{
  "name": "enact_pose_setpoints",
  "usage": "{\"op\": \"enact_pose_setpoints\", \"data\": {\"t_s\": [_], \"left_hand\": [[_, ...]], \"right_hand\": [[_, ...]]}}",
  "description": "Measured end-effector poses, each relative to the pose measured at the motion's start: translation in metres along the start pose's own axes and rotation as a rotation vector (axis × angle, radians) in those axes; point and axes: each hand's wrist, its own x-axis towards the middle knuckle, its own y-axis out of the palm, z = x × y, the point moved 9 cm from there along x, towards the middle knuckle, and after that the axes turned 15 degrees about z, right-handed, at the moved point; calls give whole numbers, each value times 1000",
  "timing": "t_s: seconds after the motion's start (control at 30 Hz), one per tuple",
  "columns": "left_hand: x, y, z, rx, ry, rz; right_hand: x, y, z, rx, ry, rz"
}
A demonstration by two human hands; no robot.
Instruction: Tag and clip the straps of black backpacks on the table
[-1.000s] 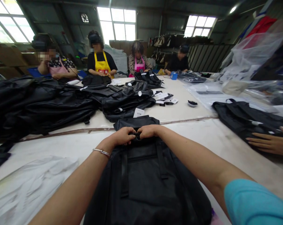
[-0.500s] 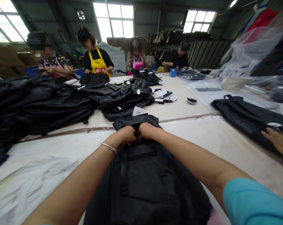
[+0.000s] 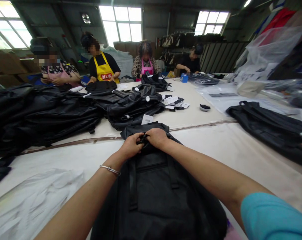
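Observation:
A black backpack (image 3: 155, 190) lies in front of me with its top toward the far side of the table. Both hands are at its top opening. My left hand (image 3: 133, 145), below a silver bangle (image 3: 110, 170), pinches a small black piece at the bag's top. Close beside it, my right hand (image 3: 156, 137) is closed on the black material there. Exactly which part each hand holds is too small to tell. A white tag (image 3: 147, 119) stands just beyond the bag's top edge.
Black bags (image 3: 53, 113) are heaped at the left, more lie mid-table beside loose tags (image 3: 174, 102). Another black bag (image 3: 270, 130) lies at the right, a person's fingers at its edge. A small dish (image 3: 204, 107) and clear plastic (image 3: 36, 203) lie on the table. Several people work opposite.
Both hands have lifted slightly from inside the bag's opening, and a small black piece now shows between them. At the right, the other person's hand has moved mostly out of view.

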Motion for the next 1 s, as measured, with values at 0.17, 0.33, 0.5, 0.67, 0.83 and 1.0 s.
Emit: {"op": "enact_pose_setpoints", "data": {"t_s": [0.17,0.33,0.5,0.67,0.83,1.0], "left_hand": [[-6,-2,3,-2,63,-81],[-9,2,5,-38,111,-57],[-10,2,3,-21,112,-57],[-5,2,-9,286,-4,21],[6,5,-18,613,-83,114],[9,0,-29,720,-72,9]], "right_hand": [[-3,7,8,24,-120,-22],[4,30,14,153,-253,277],[7,27,12,135,-259,465],[3,20,8,136,-245,512],[0,18,1,115,-171,491],[8,16,-1,136,-101,386]]}}
